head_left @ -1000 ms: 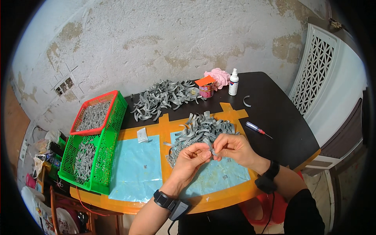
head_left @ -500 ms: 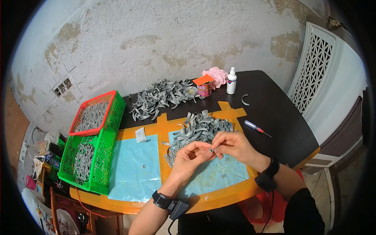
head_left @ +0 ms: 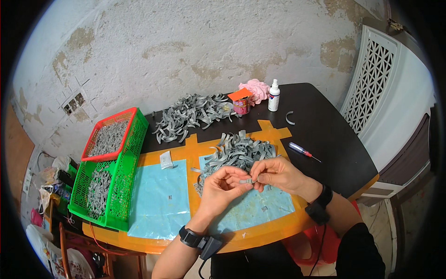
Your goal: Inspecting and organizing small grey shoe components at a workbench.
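Observation:
Over the front of the pile of grey curved strips [head_left: 241,151], my left hand [head_left: 223,187] and my right hand [head_left: 281,176] meet fingertip to fingertip. A small grey piece [head_left: 246,181] shows between them, pinched by thumb and fingers of both hands. Its exact kind is too small to make out, and the fingers cover part of it. Beneath the hands lies a light blue sheet [head_left: 237,218] edged with orange tape, with a few tiny grey bits on it.
To the left, a red basket [head_left: 134,111] rests on a green basket [head_left: 121,204]; both contain small grey pieces. More grey strips [head_left: 190,116] are heaped at the back, beside a can [head_left: 241,106], a pink cloth [head_left: 256,90] and a white bottle [head_left: 274,96]. A screwdriver [head_left: 301,149] lies right.
The small grey piece shows more between the fingertips now, turned nearly level. My fingers have shifted slightly around it, and the right wrist sits a little lower.

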Demonstrator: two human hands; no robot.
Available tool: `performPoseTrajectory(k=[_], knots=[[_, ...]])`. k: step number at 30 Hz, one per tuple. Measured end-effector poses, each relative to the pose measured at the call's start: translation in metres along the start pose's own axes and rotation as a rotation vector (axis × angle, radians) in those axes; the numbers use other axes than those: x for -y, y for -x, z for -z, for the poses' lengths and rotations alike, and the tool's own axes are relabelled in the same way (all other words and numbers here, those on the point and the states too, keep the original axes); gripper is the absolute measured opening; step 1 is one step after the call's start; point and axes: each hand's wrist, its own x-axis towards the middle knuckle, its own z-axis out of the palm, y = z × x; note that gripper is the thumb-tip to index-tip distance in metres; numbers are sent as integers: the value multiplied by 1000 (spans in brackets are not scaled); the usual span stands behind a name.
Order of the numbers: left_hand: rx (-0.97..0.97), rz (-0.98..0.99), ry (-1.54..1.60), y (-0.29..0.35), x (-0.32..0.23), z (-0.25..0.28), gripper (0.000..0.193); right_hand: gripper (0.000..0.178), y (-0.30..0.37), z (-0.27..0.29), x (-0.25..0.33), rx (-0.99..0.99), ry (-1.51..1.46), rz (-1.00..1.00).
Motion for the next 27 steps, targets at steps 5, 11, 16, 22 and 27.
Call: performPoseTrajectory(k=[5,11,16,22,27], knots=[[11,-58,-283,2,-3,3,31,9,-1,-6,5,-3,-5,-92],[9,-118,-589,2,-9,-3,35,9,-1,-7,7,-81,142,-171],[-4,-205,-640,3,-10,-6,33,12,-2,-6,5,-88,52,-133],[-11,-280,-727,4,-13,-7,18,15,-2,-4,7,-82,66,-101],[10,-315,-687,3,-11,-7,11,14,-1,-5,8,-91,59,-114]])
